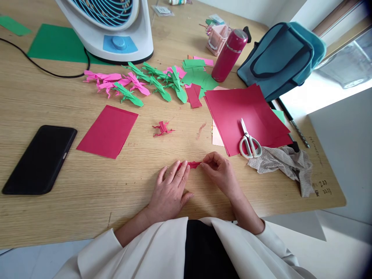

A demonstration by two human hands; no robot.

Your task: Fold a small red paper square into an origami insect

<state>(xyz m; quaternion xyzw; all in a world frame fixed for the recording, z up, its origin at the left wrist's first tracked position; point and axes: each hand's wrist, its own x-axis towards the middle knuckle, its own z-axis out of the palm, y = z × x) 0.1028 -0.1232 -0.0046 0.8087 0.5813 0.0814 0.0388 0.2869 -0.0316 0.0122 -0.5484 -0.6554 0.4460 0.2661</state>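
Note:
A small folded piece of red paper [194,164] lies on the wooden table [87,186] near its front edge. My left hand [171,188] rests flat with its fingertips pressing the left end of the piece. My right hand [219,170] pinches the right end between thumb and fingers. A finished little red origami figure [162,128] sits just beyond. A single red sheet [108,131] lies to the left.
A black phone [40,159] lies at the left. A red paper stack [247,116] carries white scissors [249,142]; a crumpled cloth [285,164] is beside it. Pink and green origami figures [136,83], a fan [113,27], a red bottle [229,54] and a blue bag [279,58] stand behind.

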